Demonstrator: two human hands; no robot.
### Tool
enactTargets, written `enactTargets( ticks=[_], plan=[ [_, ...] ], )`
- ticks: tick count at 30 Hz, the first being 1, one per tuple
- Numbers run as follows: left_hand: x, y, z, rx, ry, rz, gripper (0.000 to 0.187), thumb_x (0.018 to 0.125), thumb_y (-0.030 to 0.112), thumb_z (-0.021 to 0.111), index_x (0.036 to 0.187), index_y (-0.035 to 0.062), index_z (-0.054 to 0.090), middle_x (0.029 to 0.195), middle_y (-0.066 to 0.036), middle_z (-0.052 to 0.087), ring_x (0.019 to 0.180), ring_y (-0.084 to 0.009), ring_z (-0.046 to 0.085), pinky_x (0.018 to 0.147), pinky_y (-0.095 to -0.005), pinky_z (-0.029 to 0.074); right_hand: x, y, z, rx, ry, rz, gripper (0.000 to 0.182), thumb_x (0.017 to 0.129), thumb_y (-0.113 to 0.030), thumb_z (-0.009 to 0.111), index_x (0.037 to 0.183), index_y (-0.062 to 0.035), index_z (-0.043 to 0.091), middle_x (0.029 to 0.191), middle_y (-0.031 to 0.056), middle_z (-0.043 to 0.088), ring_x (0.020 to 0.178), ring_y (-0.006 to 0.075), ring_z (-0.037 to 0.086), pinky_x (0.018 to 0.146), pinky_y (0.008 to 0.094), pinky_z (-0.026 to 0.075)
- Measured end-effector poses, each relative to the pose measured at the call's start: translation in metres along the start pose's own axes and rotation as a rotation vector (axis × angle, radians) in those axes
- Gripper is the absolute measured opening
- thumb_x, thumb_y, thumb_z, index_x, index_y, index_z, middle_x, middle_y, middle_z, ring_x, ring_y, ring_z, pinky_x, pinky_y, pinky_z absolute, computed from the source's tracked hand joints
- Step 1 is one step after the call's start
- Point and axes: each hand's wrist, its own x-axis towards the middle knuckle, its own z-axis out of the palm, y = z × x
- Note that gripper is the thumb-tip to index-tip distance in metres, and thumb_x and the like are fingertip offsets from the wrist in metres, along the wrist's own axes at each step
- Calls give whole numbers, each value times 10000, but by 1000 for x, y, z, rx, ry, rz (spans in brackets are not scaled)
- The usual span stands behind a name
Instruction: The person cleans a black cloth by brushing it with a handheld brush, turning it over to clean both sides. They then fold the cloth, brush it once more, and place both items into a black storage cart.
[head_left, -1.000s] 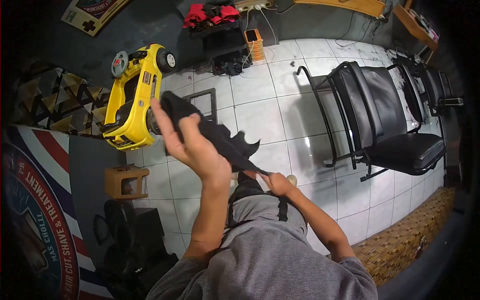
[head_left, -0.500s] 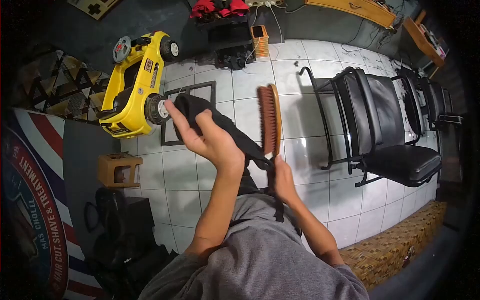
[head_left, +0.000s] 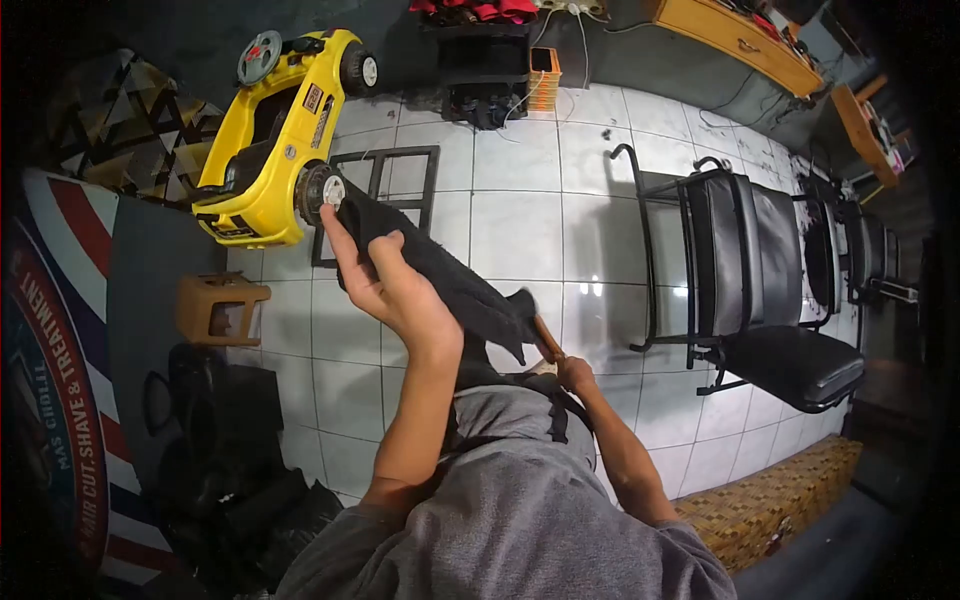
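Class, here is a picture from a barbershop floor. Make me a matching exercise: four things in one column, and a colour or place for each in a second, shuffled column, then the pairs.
Things:
1. toy car
2. cloth
3. small stool
4. waiting chair

Descriptions:
A. black, held up in the left hand
B. yellow, at the upper left on the tiles
C. black seat with a metal frame, at the right
D. light brown, below the yellow thing

Pairs: 1-B, 2-A, 3-D, 4-C

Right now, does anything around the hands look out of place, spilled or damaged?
Dark specks lie scattered on the white floor tiles near the black chairs. A yellow toy ride-on car sits on the floor. The left hand holds a black cloth, which looks intact; the brush in the right hand is mostly hidden.
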Motion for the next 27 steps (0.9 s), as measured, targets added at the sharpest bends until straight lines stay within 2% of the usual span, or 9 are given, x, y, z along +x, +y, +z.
enactTargets(
  ticks=[6, 9, 11, 15, 17, 20, 23, 24, 27],
  plan=[
    [9, -47, -37, 80, -177, -59, 580, 810, 2, 400, 1386, 28, 343, 1050, -13, 492, 751, -63, 428, 680, -192, 415, -83, -140, -123, 397, 73, 5, 672, 819, -615, 501, 837, 50, 598, 744, 225, 609, 741, 288, 624, 658, 414, 464],
    [-7, -64, -51, 177, -304, -211, 601, 815, -19, 419, 1403, 22, 303, 1090, -16, 484, 758, -55, 418, 688, -177, 393, -123, -215, -165, 676, -55, -292, 576, 767, -401, 697, 1076, 54, 524, 964, 137, 579, 921, 195, 546, 782, 313, 436],
    [-13, -89, -59, 169, -389, -224, 582, 842, -10, 433, 1406, 16, 290, 1020, -3, 499, 719, -42, 409, 648, -166, 380, -138, -253, -180, 926, -226, -499, 757, 709, -262, 786, 1268, 54, 385, 1161, 111, 497, 1088, 161, 448, 935, 272, 354],
    [14, -91, -63, 37, -452, -570, 548, 880, 13, 402, 1415, 58, 293, 807, 39, 467, 627, -25, 410, 546, -155, 374, -121, -291, -159, 1069, -295, -563, 684, 722, -235, 777, 1238, 35, 419, 1047, 60, 529, 936, 123, 509, 787, 248, 434],
    [39, -98, -74, 7, -541, -673, 537, 889, 14, 378, 1416, 85, 302, 801, 31, 464, 629, -26, 424, 551, -159, 390, -119, -311, -164, 952, -249, -307, 471, 743, -166, 736, 1099, 21, 492, 888, 20, 548, 763, 106, 528, 632, 256, 446],
    [71, -130, -107, 198, -773, -543, 576, 870, 16, 449, 1419, 101, 296, 792, 29, 497, 680, -33, 467, 608, -157, 439, -80, -292, -147, 762, 10, -190, 267, 728, -80, 672, 926, -1, 512, 739, 38, 546, 643, 128, 509, 557, 303, 430],
    [108, -165, -149, 492, -879, -187, 428, 762, 65, 598, 1188, 51, 554, 680, -62, 569, 665, -156, 566, 615, -273, 476, -70, -289, -154, 357, 466, -316, 223, 684, -62, 622, 853, 3, 492, 680, 141, 517, 632, 197, 505, 588, 341, 431],
    [120, -177, -163, 693, -1003, 82, 353, 728, 85, 631, 1076, 29, 626, 708, -111, 608, 702, -226, 598, 651, -327, 493, -63, -281, -153, 358, 474, -284, 217, 697, -80, 625, 843, 9, 492, 691, 150, 528, 646, 230, 527, 610, 349, 440],
    [131, -193, -196, 909, -1183, -14, 239, 672, 121, 663, 886, 15, 657, 782, -164, 617, 778, -332, 587, 712, -402, 480, -50, -269, -145, 337, 408, -235, 231, 695, -106, 640, 842, 9, 504, 712, 166, 551, 671, 272, 558, 628, 365, 449]
  ],
)
